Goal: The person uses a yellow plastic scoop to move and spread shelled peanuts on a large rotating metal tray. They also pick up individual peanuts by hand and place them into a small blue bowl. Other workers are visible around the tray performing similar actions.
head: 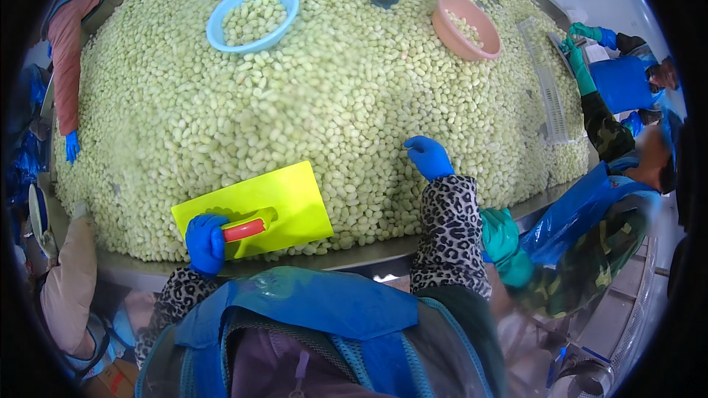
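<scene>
My left hand (206, 244), in a blue glove, is closed around the red handle of a yellow-green plastic float (287, 204). The float lies tilted on a large heap of pale green oval fruits (310, 121) that look like peeled grapes. My right hand (430, 157), also blue-gloved, rests on the fruits to the right of the float, its fingers curled downward. Whether its fingertips pinch a fruit is hidden.
A metal table rim (387, 250) runs before me. A blue bowl (214, 22) and a pink bowl (442, 27) hold fruits. A white plastic crate (547, 88) lies at the right. Co-workers' gloved hands surround the heap; a green glove (500, 237) is close to my right sleeve.
</scene>
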A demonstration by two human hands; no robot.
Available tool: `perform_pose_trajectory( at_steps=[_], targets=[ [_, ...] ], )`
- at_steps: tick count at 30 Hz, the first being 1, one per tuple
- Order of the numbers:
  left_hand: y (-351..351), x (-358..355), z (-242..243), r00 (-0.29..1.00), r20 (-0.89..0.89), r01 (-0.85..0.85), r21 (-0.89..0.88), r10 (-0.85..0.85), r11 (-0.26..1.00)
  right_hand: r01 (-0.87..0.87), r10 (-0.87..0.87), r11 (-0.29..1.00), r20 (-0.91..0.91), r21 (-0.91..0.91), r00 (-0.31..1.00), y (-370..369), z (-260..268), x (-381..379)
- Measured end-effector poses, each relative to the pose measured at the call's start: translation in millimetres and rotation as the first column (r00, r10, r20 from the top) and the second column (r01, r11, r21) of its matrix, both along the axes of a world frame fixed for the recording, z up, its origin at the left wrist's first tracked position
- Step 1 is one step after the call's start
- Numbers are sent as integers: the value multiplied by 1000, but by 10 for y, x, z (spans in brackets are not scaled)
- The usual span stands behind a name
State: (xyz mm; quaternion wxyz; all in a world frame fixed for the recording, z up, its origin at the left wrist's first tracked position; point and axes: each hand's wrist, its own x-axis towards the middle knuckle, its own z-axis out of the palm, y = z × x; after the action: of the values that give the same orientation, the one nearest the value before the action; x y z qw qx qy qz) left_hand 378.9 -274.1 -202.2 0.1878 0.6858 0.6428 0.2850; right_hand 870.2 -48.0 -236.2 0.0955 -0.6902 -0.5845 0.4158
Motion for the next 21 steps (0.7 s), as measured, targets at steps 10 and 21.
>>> perform_pose_trajectory(
  at_steps=[10,21],
  targets=[
    [157,164,131,999,-35,-11,36,13,999,-585,797,450,-9,674,603,-892,677,-2209],
    [767,533,1120,998,-42,54,282,-44,958,-409,483,687,42,601,874,-562,869,-1473]
  ],
)
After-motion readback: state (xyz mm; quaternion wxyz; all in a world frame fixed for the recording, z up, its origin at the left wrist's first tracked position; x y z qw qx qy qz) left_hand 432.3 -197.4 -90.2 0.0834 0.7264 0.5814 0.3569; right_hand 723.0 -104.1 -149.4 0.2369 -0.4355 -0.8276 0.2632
